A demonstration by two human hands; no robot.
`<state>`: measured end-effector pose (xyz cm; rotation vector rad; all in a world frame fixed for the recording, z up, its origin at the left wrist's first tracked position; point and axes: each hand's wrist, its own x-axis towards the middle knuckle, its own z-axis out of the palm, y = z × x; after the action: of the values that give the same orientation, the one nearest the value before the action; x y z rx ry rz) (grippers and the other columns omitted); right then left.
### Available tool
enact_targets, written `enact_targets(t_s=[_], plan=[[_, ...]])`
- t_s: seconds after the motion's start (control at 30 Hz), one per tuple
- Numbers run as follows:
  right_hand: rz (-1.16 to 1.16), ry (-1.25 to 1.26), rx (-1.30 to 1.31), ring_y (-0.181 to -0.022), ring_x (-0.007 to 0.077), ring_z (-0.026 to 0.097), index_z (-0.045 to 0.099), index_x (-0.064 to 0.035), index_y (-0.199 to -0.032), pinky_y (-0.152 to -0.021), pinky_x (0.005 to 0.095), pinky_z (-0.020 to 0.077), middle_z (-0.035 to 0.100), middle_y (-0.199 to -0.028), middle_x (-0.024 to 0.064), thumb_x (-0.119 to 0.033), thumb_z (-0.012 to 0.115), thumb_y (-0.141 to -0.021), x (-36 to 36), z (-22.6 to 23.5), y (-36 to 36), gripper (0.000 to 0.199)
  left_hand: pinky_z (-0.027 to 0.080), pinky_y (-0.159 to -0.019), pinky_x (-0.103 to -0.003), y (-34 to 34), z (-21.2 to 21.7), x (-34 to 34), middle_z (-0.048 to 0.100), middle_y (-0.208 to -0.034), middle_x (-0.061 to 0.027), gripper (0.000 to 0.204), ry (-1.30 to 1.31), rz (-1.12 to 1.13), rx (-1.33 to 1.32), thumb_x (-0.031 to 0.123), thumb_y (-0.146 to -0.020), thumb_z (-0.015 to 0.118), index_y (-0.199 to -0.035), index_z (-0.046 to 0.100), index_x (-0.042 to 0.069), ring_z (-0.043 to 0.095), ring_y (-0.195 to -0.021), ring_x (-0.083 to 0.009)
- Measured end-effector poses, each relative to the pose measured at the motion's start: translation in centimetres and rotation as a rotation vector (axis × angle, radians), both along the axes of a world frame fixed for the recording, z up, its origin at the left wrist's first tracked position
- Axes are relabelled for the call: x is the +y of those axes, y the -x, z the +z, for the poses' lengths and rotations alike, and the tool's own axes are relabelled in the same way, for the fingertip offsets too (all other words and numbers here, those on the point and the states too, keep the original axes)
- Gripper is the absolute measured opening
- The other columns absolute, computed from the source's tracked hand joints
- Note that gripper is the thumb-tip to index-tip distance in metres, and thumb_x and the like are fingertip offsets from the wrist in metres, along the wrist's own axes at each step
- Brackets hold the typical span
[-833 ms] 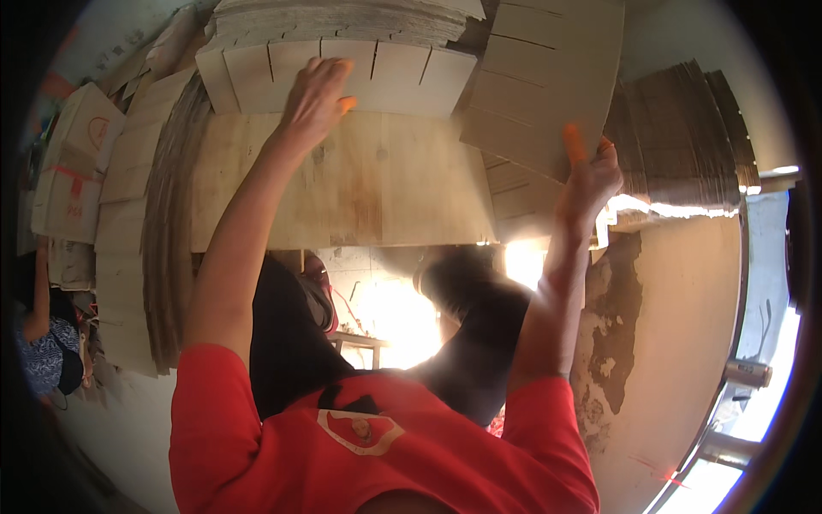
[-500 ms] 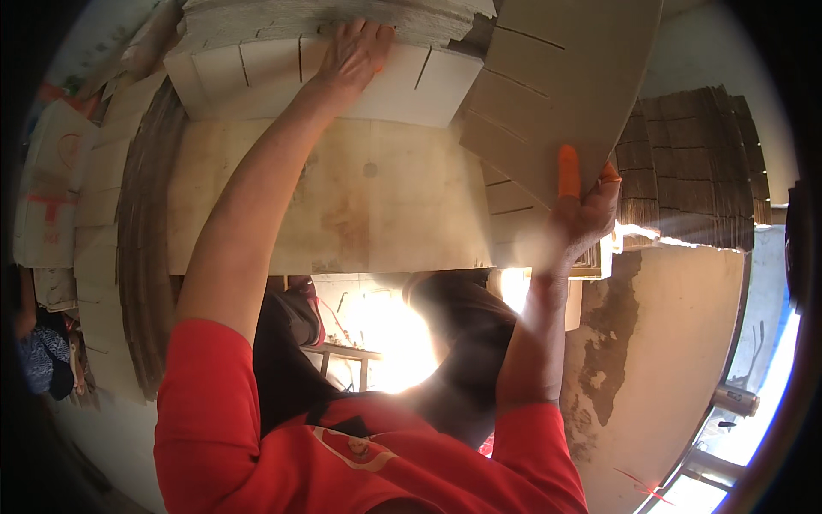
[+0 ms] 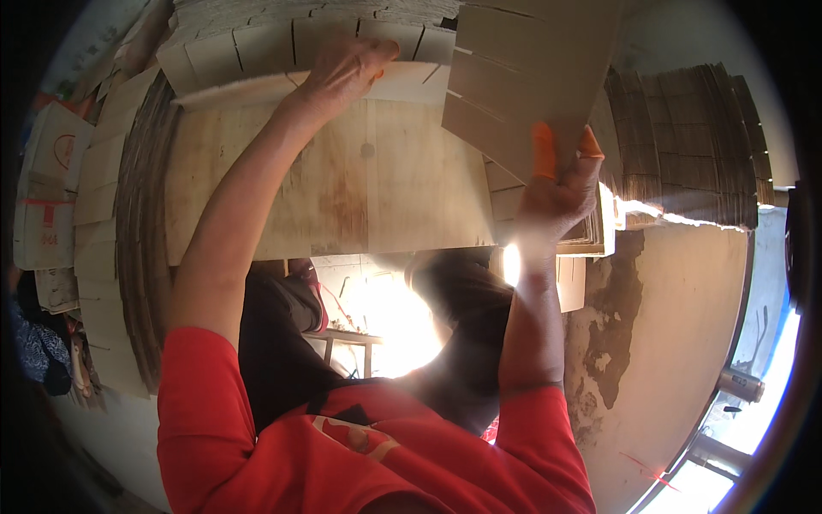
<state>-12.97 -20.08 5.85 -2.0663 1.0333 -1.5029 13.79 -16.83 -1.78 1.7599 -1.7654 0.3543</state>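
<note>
My left hand [image 3: 347,73] is at the far side of the wooden board, its fingers closed on a slotted cardboard strip [image 3: 231,92] that stands tipped on the board's far edge. Behind that strip rises a stack of similar slotted cardboard [image 3: 265,47]. On the right, my right hand [image 3: 561,184], with orange covers on its thumb and a finger, grips the lower end of a slotted cardboard sheet [image 3: 535,73]. The sheet is raised at a slant and may be more than one layer. Orange also shows at my left fingertips.
The pale wooden board [image 3: 342,184] lies across in front of me. Slotted cardboard stacks stand at the left [image 3: 141,223] and right [image 3: 685,146]. A white carton [image 3: 51,184] sits far left. Below the right hand is a wooden-edged box [image 3: 586,244]. Bright light glares under the board.
My left hand has drawn a slotted strip away from the stack toward me. The right hand and its sheet have shifted slightly left and up in the picture.
</note>
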Motion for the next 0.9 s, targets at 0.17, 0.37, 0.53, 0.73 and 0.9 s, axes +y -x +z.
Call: enact_targets(t_s=[0.17,0.37,0.53,0.73,0.9], plan=[[0.007,0.125,0.115,-0.090,0.0158,0.066,0.052,-0.0035,-0.119,-0.076,0.0252,0.0528,0.066,-0.110,0.0084,-0.007,0.065,-0.087,0.1,0.1,0.3,0.034,0.047,-0.055,-0.033,2.8,0.4,1.7,0.058,-0.071,-0.0064,0.021,0.019,-0.113,-0.046,-0.005,-0.065,0.063,-0.084,0.060,0.004,0.059,-0.067,-0.0234],[0.022,0.242,0.228,-0.089,0.0203,0.067,0.050,-0.0025,-0.119,-0.073,0.0254,0.0544,0.061,-0.117,0.0125,-0.001,0.063,-0.086,0.1,-0.8,0.9,0.036,0.051,-0.059,-0.033,5.2,0.9,2.1,0.059,-0.073,-0.0076,0.022,0.023,-0.163,-0.074,-0.007,-0.065,0.060,-0.085,0.062,0.002,0.060,-0.074,-0.0228],[0.044,0.266,0.246,-0.085,0.0235,0.067,0.050,-0.0006,-0.118,-0.070,0.0261,0.0541,0.062,-0.115,0.0147,0.000,0.062,-0.086,0.3,-1.5,0.6,0.034,0.052,-0.060,-0.034,7.5,1.9,3.0,0.059,-0.073,-0.0085,0.022,0.032,-0.198,-0.057,-0.007,-0.065,0.060,-0.085,0.062,0.001,0.059,-0.076,-0.0232],[0.091,0.154,0.298,-0.080,0.0259,0.067,0.050,0.0006,-0.117,-0.064,0.0286,0.0531,0.063,-0.107,0.0181,0.003,0.058,-0.087,0.0,-2.6,0.9,0.031,0.050,-0.062,-0.034,11.0,4.1,4.6,0.056,-0.075,-0.0079,0.023,0.027,-0.255,-0.019,-0.006,-0.064,0.061,-0.086,0.059,0.001,0.058,-0.076,-0.0234],[0.084,-0.005,0.386,-0.077,0.0278,0.067,0.049,0.0006,-0.117,-0.064,0.0320,0.0531,0.064,-0.101,0.0180,0.006,0.054,-0.087,0.1,-3.2,0.7,0.031,0.049,-0.061,-0.034,13.6,4.9,6.0,0.052,-0.074,-0.0069,0.026,0.121,-0.316,0.032,-0.006,-0.062,0.061,-0.087,0.056,0.002,0.056,-0.074,-0.0236]])
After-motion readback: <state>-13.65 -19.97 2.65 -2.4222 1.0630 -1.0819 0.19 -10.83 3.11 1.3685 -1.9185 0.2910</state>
